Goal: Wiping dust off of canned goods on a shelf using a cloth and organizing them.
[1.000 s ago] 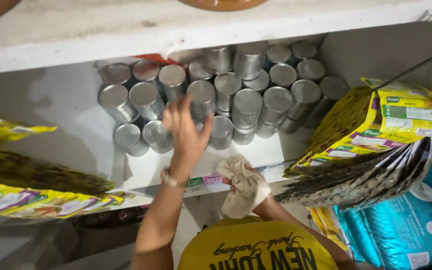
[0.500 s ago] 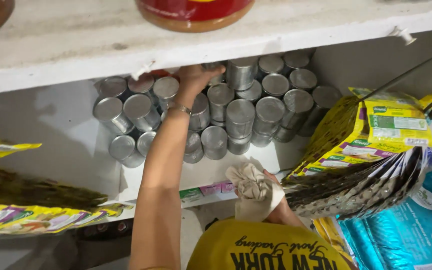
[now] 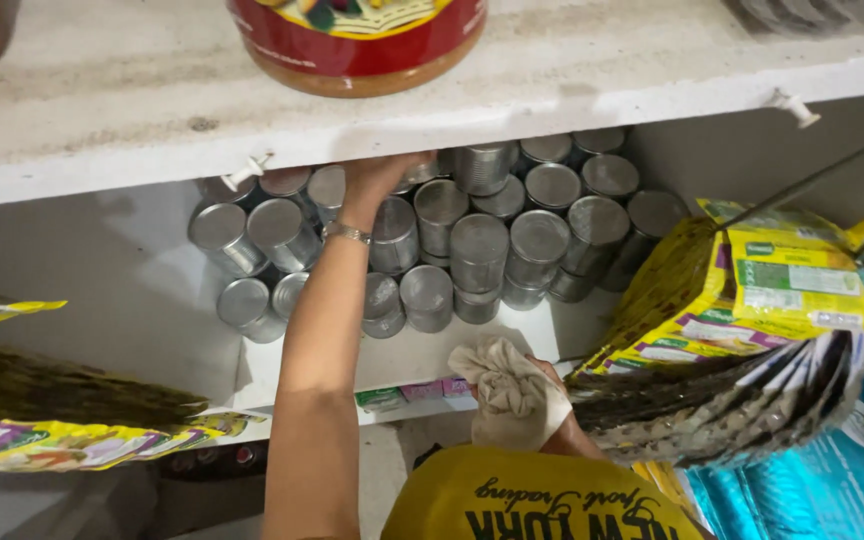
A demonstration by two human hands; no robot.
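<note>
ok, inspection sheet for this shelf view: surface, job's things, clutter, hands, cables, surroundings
Surface: white shelf, bare strip in front of the cans; dusty white shelf above.
Job's things: stacked silver cans lying on their sides, round ends facing out; crumpled beige cloth.
Clutter: yellow packets at right; flat sachets fanned below them; yellow packets at left.
Hands: left hand reaches to the upper cans under the shelf edge, fingers partly hidden; right hand grips the cloth.
Cables: nothing seen.
Surroundings: red round tin on the upper shelf; two white pegs on the shelf edge; teal bags lower right.
</note>
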